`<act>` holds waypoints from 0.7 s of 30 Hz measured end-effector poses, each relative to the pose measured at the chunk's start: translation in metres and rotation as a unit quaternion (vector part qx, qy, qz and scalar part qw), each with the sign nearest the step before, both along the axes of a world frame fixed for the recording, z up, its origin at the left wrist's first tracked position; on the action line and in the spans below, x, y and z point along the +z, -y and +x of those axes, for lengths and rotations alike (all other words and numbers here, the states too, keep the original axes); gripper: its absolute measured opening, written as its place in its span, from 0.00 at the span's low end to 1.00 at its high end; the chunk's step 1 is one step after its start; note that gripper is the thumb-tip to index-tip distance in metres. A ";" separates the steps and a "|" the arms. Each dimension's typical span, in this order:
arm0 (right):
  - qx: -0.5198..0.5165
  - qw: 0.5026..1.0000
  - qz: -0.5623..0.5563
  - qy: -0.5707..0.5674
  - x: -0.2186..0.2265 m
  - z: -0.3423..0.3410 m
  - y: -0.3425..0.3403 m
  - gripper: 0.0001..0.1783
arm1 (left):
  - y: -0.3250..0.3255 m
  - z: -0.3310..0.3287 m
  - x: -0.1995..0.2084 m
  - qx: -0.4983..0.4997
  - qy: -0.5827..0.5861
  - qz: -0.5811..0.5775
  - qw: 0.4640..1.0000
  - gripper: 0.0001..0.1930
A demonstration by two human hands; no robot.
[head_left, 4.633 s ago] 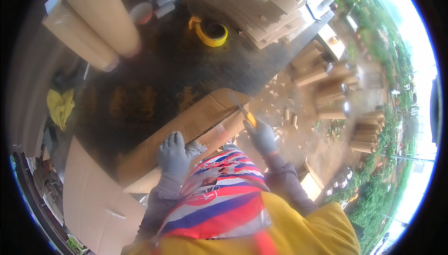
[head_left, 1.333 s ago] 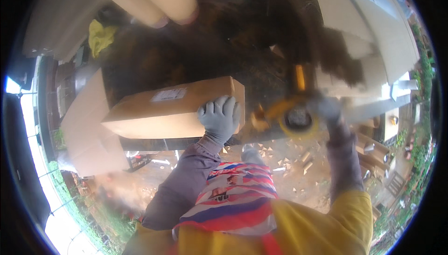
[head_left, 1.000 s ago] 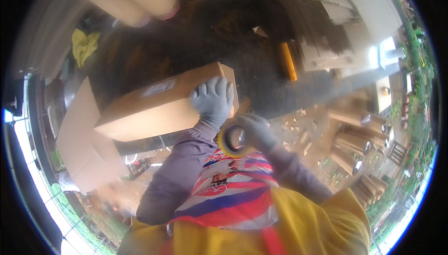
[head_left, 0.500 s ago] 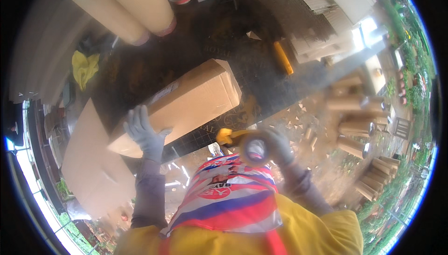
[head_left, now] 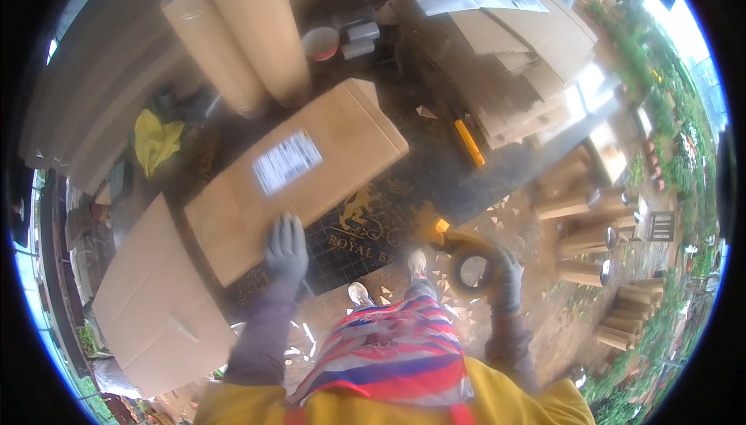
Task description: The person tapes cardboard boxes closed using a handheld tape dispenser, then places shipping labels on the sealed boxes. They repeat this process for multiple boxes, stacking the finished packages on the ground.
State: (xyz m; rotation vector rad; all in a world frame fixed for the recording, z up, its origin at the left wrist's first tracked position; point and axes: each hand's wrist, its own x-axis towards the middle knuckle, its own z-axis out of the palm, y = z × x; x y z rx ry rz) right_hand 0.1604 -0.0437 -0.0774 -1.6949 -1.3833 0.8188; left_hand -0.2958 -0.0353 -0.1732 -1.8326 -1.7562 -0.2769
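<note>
A long brown cardboard box (head_left: 350, 141) lies slantwise on the dark table, with a white printed label (head_left: 287, 162) on its upward face. My left hand (head_left: 287, 250), in a grey glove, rests its outstretched fingers against the box's near edge and grips nothing. To the right, past the table's near edge, my gloved right hand (head_left: 507, 281) is closed around a yellow tape dispenser (head_left: 466, 242) carrying a roll of tape (head_left: 451, 269). Blur hides part of the dispenser's front end. A yellow cutter knife (head_left: 468, 143) lies on the table beyond the box's right end.
Two big brown paper rolls (head_left: 249, 44) stand behind the box, near a yellow cloth (head_left: 155, 141). Flat cardboard sheets (head_left: 505, 44) are stacked at far right. A cardboard sheet (head_left: 159, 301) fills the near left. Brown tubes (head_left: 583, 238) and scraps lie on the ground at right.
The box has turned so that its labelled face is up. My left hand has shifted right along its near side. My right hand has moved right with the tape dispenser.
</note>
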 end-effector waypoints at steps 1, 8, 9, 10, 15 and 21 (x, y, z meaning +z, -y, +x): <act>-0.021 0.995 -0.022 -0.090 0.001 0.010 0.004 0.20 | 0.029 0.007 -0.014 -0.048 -0.007 -0.039 0.998 0.24; -0.029 0.996 0.056 -0.064 0.005 0.066 -0.020 0.17 | 0.055 0.087 0.056 -0.123 0.207 -0.094 0.966 0.27; 0.000 0.995 0.094 -0.042 0.004 0.071 -0.029 0.17 | 0.021 0.111 0.075 -0.222 0.250 -0.029 0.942 0.28; -0.003 0.998 0.054 -0.043 0.003 0.077 -0.037 0.17 | -0.018 0.135 0.091 -0.261 0.225 -0.019 0.938 0.30; 0.065 0.988 0.102 0.094 -0.016 0.091 -0.099 0.16 | -0.184 0.199 0.103 -0.275 0.324 -0.296 0.855 0.30; 0.120 0.961 0.017 -0.249 -0.029 0.041 -0.259 0.17 | -0.206 0.190 0.087 -0.280 0.345 -0.437 0.782 0.10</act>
